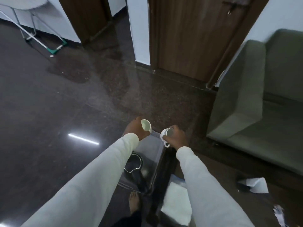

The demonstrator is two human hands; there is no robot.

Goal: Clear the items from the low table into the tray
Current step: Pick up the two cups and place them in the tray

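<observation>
Holding a white cup (146,126) in the left hand (135,129) and a second white cup (166,134) in the right hand (177,138), a person in pale long sleeves stands over a metal tray (152,154), both cups lifted clear of any surface. The left fingers are wrapped round the back of their cup, which is tipped so its empty mouth faces the camera; the right fingers are closed over the body of theirs, which lies on its side with the handle hanging down. Both cups hang above the tray's far edge, the left one toward its far left corner, the right one just past its far right corner.

Inside the tray, near its left edge, sits what looks like a dark steel vessel with a bright rim (133,163); the blur leaves its kind uncertain. The rest of the tray floor appears bare.

The dark low table (165,171) runs along the tray's right edge. On it, white paper or cloth (176,199) lies near the front, and crumpled white scraps (255,184) lie further right, with more at its right edge (278,212).

By this showing the job is under way, not finished: the two cups are yet to be set down, and the white litter remains to be gathered. A green sofa (262,99) stands beyond.
</observation>
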